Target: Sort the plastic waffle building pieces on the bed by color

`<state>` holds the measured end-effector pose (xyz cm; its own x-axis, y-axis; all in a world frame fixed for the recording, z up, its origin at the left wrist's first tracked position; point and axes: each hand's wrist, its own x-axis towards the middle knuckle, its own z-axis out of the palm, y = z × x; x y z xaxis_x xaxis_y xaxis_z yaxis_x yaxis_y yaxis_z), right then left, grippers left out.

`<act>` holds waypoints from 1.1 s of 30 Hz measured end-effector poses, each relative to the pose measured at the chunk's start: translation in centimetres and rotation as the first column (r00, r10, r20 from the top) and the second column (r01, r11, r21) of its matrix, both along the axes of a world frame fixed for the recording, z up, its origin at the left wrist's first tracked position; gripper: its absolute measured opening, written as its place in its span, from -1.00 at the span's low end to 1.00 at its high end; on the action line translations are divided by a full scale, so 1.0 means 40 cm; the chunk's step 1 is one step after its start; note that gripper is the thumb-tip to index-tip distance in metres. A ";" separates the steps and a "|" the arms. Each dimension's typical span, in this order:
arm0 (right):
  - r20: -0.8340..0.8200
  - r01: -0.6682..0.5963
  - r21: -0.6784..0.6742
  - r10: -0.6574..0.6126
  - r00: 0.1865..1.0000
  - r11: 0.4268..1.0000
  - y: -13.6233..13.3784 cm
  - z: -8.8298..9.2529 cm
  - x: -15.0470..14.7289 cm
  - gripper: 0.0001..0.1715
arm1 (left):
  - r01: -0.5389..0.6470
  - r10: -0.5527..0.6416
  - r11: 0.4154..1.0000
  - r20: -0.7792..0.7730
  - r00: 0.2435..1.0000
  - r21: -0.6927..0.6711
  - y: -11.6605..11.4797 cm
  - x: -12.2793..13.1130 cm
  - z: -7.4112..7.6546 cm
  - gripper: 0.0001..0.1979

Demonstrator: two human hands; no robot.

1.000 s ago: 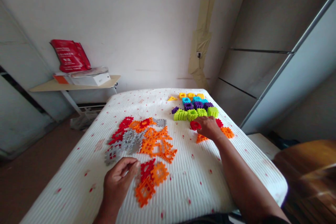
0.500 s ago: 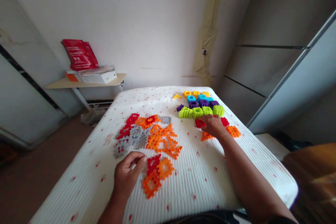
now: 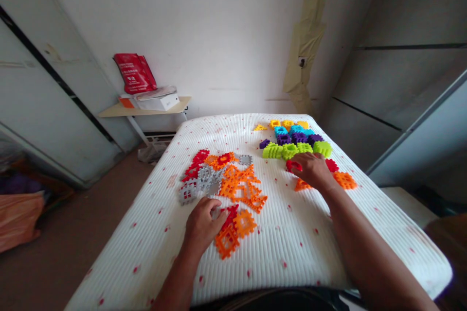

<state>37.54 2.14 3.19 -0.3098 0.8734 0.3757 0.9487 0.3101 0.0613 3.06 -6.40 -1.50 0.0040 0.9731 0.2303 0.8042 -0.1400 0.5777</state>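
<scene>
My right hand (image 3: 312,169) bends over the red interlocking tiles (image 3: 332,165) at the right, its fingers closed on a red one (image 3: 293,165); the fingertips are partly hidden. Orange tiles (image 3: 345,180) lie on either side of my wrist. My left hand (image 3: 204,223) has thumb and fingers apart, with the thumb at a red tile (image 3: 229,217) in the near small group. Two orange tiles, a square one (image 3: 245,223) and another (image 3: 226,242), lie against it. Beyond spreads a loose pile of grey tiles (image 3: 188,192), red tiles and orange tiles (image 3: 241,187).
Rows of lime green (image 3: 290,150), purple (image 3: 299,138), blue (image 3: 280,131) and yellow tiles (image 3: 288,124) stand beyond my right hand. All lie on a white ribbed, padded cover (image 3: 146,233). A side table (image 3: 113,110) with a box and red bag stands back left; cabinets (image 3: 412,77) flank the right.
My left hand has opened from a pinch and moved over to the red tile in the near group. My right hand stays at the red tiles. The whole view has swung left.
</scene>
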 end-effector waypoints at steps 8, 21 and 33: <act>-0.063 -0.160 0.138 0.170 0.983 0.977 -0.018 0.021 -0.041 -0.75 | 0.006 -0.009 0.998 -0.039 0.999 -0.070 0.004 -0.001 0.005 -0.96; -0.133 -0.315 0.152 0.336 0.933 0.937 -0.038 -0.002 -0.109 -0.74 | -0.104 0.103 0.995 -0.092 0.990 -0.004 -0.004 -0.016 0.012 -0.85; -0.102 -0.441 0.141 0.456 0.884 0.886 -0.058 -0.020 -0.177 -0.73 | -0.165 0.145 0.981 -0.179 0.973 -0.106 -0.004 0.003 0.026 -0.82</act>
